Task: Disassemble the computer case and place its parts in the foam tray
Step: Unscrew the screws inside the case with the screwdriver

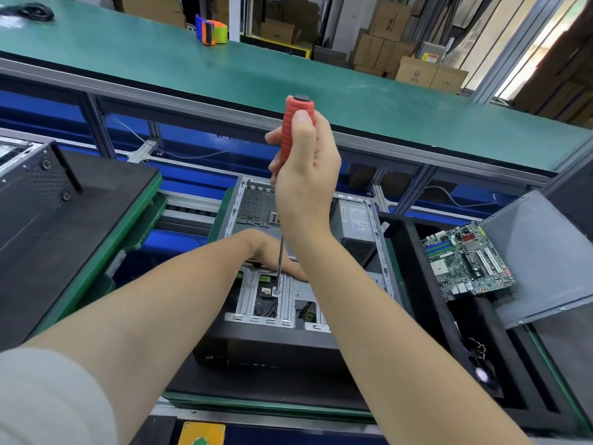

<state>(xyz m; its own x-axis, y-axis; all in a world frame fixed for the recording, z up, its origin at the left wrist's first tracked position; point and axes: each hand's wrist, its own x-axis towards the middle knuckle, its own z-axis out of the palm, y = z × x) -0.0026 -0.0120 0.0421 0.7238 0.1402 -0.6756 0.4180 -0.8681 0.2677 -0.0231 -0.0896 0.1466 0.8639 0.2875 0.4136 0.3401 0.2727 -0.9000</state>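
Note:
The open computer case (256, 207) lies flat in front of me, its silver drive bracket (282, 303) toward me and a grey power supply (354, 223) at its right. My right hand (305, 175) grips the red handle of a screwdriver (296, 123) held upright; its shaft runs down to a screw on the bracket (276, 292). My left hand (272, 255) rests inside the case beside the shaft, mostly hidden behind my right forearm. In the black foam tray (414, 252) at the right lie a green motherboard (465, 261) and a grey side panel (545, 252).
A second black case (35, 184) sits on a foam pad (106, 200) at the left. A green conveyor belt (256, 72) runs across the back with a tape dispenser (211, 30) on it. A small fan (483, 374) lies in the tray's near slot. Cardboard boxes are stacked beyond.

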